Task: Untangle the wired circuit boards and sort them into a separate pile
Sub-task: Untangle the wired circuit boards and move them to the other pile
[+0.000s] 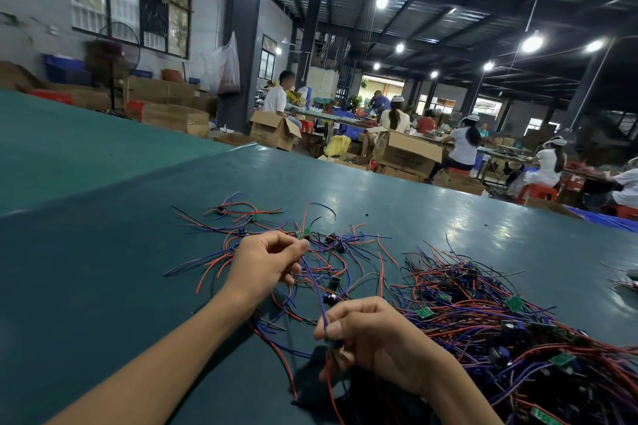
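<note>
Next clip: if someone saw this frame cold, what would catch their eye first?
First, the dense heap of red, blue and black wires with small green boards, on the right of the green table. Next, in the foreground, the left hand and right hand, each pinching wires, with a thinner scatter beyond them.

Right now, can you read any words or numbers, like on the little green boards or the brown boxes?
No text can be read here.
Small green circuit boards in the tangled wire pile: any markings too small to read.
Brown cardboard boxes in the background: no readable print.
White plastic bag hanging at the back left: reddish print, too blurred.
</note>
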Demonstrator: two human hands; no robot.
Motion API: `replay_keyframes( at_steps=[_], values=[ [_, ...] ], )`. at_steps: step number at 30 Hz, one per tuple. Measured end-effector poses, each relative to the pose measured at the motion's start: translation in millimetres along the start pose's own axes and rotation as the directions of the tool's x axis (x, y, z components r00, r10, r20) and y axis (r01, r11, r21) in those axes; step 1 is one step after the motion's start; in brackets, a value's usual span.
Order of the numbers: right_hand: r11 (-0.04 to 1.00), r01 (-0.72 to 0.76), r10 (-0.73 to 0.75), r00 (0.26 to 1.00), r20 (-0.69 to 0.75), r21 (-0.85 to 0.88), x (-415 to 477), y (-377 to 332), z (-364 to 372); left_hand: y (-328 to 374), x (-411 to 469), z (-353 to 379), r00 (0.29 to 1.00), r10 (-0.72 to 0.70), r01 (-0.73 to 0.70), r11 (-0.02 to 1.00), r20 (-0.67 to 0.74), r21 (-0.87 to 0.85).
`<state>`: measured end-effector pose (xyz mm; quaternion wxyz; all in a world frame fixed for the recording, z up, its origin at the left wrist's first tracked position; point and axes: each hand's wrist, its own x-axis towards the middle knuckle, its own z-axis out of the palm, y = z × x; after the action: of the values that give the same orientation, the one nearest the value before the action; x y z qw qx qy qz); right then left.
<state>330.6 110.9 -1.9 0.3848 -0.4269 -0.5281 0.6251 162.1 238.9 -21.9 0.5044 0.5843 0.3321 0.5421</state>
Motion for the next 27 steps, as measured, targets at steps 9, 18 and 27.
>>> replay_keyframes(
  at_steps=[9,18,27],
  values=[
    [0.999,0.052,-0.051,0.997,-0.058,0.017,1,-2,2,0,-4,3,0.99,0.113,-0.104,0.989,-0.079,0.106],
    [0.877,0.429,-0.297,0.838,-0.458,0.217,-1,-17,-10,2,-16,5,0.955,0.168,-0.271,0.828,0.245,0.491],
    [0.882,0.449,-0.259,0.713,-0.651,0.141,2,-15,-13,18,-29,29,0.812,-0.14,0.189,0.982,0.567,-0.029]
  ],
)
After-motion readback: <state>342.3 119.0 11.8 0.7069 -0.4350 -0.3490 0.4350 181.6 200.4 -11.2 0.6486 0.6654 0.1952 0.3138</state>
